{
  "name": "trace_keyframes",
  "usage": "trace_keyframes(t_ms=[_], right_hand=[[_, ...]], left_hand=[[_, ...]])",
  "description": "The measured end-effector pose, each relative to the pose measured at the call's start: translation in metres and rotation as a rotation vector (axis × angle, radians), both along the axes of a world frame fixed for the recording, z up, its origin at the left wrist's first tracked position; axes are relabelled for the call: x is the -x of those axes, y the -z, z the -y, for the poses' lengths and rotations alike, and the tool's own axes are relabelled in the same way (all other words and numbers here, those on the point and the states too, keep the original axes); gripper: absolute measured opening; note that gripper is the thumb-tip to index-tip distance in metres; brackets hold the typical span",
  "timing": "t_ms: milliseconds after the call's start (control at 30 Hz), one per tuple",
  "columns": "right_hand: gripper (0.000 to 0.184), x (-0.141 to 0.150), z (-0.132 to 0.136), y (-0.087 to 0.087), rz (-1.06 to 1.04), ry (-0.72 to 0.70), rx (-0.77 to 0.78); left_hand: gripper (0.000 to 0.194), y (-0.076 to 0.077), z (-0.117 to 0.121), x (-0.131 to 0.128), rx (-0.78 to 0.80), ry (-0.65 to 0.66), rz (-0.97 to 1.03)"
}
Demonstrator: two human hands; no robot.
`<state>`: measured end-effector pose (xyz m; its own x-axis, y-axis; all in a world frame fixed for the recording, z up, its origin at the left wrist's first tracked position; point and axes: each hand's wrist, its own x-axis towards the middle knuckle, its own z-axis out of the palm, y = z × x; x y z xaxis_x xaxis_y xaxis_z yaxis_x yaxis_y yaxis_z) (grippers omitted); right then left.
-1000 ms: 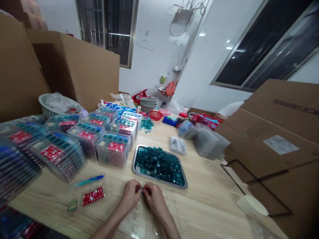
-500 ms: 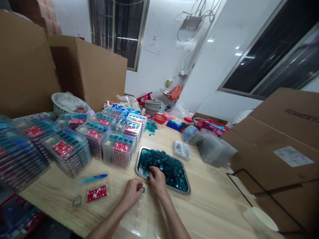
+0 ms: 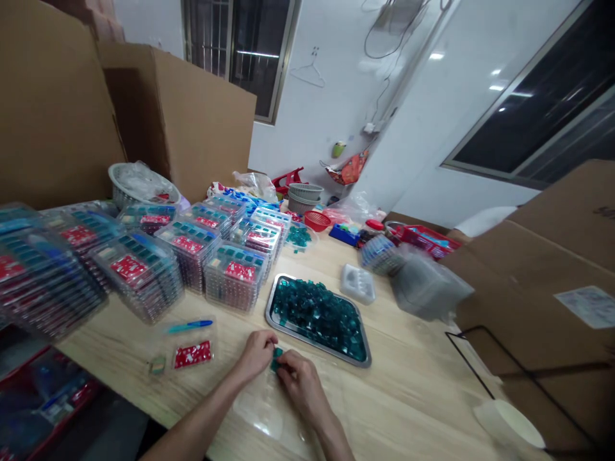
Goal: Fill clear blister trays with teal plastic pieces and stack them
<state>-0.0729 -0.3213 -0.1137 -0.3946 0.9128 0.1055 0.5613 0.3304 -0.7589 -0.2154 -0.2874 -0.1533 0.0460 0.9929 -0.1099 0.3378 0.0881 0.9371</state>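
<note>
My right hand [image 3: 302, 379] is closed, its fingertips on a small teal square piece [image 3: 277, 360] over the upper end of a clear plastic blister tray [image 3: 262, 406]. Just to the left, my left hand [image 3: 258, 353] has its fingers curled together beside the same pieces; what they pinch is hidden. Beyond my hands lies a metal tray [image 3: 369, 362] heaped with glossy teal squares [image 3: 319, 320]. Left of my left arm, another clear blister holds a blue pen [image 3: 191, 326], a red patterned packet [image 3: 193, 354] and a small beige-green piece [image 3: 157, 365].
Stacks of filled clear blisters [image 3: 235, 275] stand at the left. A white moulded tray [image 3: 357, 283], a bagged stack of plastic [image 3: 427, 285] and a roll of tape [image 3: 509, 422] lie to the right. Cardboard boxes [image 3: 206, 121] flank the table; a red basket [image 3: 317, 221] is at the back.
My right hand has come from the metal tray towards me, down to the clear blister, with a teal square at its fingertips. My left hand stays by the blister's upper end. The view has shifted slightly.
</note>
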Motion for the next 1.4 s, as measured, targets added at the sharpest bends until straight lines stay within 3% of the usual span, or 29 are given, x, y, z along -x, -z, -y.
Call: trace_keyframes(t_ms=[167, 333, 533, 800, 1100, 1400], right_hand=[[0.020, -0.003, -0.010, 0.003, 0.017, -0.016, -0.024], [0.020, -0.005, -0.057, 0.012, 0.012, 0.191, -0.139], [0.022, 0.006, -0.093, 0.026, -0.027, 0.281, -0.128], [0.026, -0.009, -0.074, 0.027, -0.316, 0.342, 0.065], [0.047, 0.002, -0.046, 0.027, -0.651, 0.260, 0.398], [0.037, 0.001, -0.041, 0.022, -0.727, 0.198, 0.418]], left_hand=[[0.025, -0.003, 0.001, 0.000, -0.010, 0.004, -0.007], [0.023, 0.001, 0.000, -0.001, 0.003, -0.005, 0.012], [0.022, 0.010, -0.002, -0.003, 0.017, -0.026, 0.042], [0.018, 0.010, -0.003, -0.003, 0.019, -0.027, 0.147], [0.024, 0.012, -0.002, 0.001, 0.025, 0.068, 0.351], [0.031, 0.001, -0.001, 0.010, 0.015, 0.136, 0.457]])
